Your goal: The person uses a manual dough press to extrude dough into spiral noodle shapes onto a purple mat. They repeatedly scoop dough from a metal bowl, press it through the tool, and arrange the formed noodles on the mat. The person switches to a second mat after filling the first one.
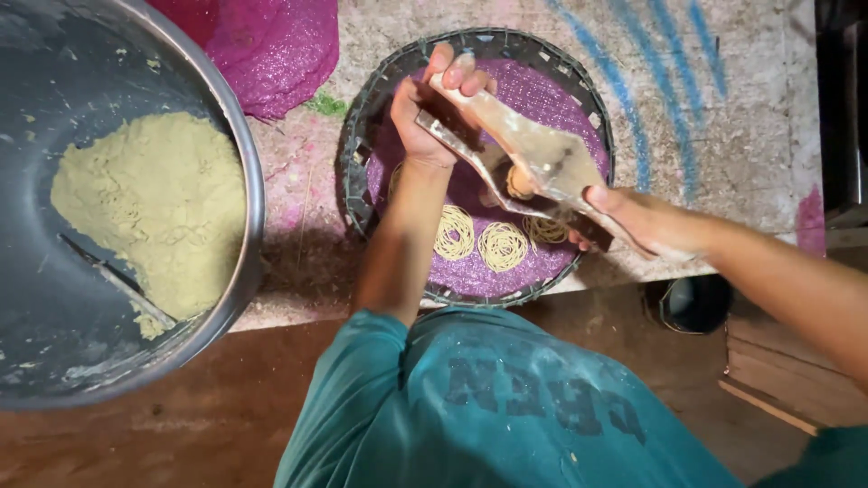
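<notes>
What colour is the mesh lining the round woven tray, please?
Purple-pink mesh in the woven tray, in the head view.

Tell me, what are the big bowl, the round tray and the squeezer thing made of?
Big bowl: likely metal, with a grey shiny rim. Round tray: seemingly woven strips, dark, lined with purple mesh. Squeezer: probably wood, pale and worn smooth, though it could be metal.

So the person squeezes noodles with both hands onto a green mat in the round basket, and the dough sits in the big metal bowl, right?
Nearly. The mat in the round basket is purple, not green, as the head view shows. Both hands, left and right, do grip the noodle press, and the dough sits in the big metal bowl.
</notes>
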